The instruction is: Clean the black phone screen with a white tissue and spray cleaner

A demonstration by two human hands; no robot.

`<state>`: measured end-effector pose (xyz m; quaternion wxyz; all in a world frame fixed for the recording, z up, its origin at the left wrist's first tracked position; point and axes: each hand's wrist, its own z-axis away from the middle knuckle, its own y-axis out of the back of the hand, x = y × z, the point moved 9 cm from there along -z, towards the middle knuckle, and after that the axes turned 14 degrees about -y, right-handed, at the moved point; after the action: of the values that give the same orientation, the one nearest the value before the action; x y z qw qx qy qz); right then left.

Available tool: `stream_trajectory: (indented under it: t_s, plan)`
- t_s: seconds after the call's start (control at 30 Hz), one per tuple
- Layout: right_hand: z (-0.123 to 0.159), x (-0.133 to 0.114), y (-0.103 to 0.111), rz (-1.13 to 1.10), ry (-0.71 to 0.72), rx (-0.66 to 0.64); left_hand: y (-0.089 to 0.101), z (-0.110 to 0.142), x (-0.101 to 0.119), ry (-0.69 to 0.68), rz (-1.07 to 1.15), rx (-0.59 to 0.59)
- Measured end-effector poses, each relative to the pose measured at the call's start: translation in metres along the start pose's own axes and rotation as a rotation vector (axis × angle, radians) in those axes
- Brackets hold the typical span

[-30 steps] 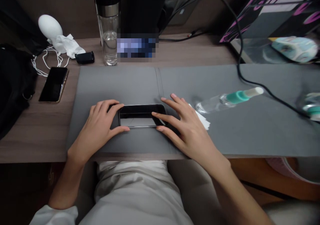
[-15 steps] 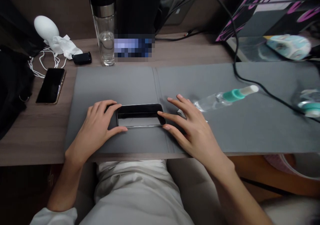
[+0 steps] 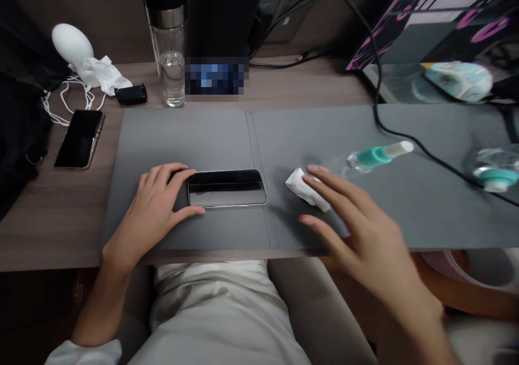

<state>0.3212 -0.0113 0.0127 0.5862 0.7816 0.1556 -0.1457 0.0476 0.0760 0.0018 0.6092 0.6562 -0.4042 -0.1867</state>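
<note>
A smartphone (image 3: 227, 188) lies flat on the grey desk mat, its dark screen facing up with a light reflection along the lower half. My left hand (image 3: 160, 200) grips its left end, the forefinger at the top corner and the thumb at the bottom edge. Over the mat on the right hovers my right hand (image 3: 357, 221), fingers apart and holding nothing. Just beyond its fingertips rests a crumpled white tissue (image 3: 304, 189). A clear spray bottle with a teal collar (image 3: 375, 157) lies on its side behind that hand, its body partly hidden.
A glass water bottle (image 3: 172, 57) stands at the back. Left of the mat are a second phone (image 3: 80, 139), a white egg-shaped device (image 3: 73, 43) and a small black object (image 3: 131, 94). A black cable (image 3: 417, 138) crosses the mat's right side, near another teal-capped bottle (image 3: 497, 173).
My right hand has left the phone's right end and moved right, nearer the camera, uncovering the tissue. My left hand keeps its hold on the phone, which stays in place.
</note>
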Motion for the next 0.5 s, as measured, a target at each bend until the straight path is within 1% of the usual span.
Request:
stream_trajectory:
  t_s: [0.07,0.13,0.3,0.5]
  plan:
    - [0.005,0.009,0.013,0.064,-0.038,0.088,0.000,0.000,-0.001,0.002,0.001,-0.001]
    - [0.007,0.015,0.016,0.107,-0.040,0.120,-0.001,0.001,-0.002,0.004,0.005,-0.001]
    - [0.002,0.018,-0.001,0.119,-0.003,0.074,-0.002,0.003,-0.006,0.001,0.006,0.019]
    - [0.001,0.015,-0.005,0.238,0.029,0.181,-0.001,0.002,-0.005,-0.014,-0.030,0.004]
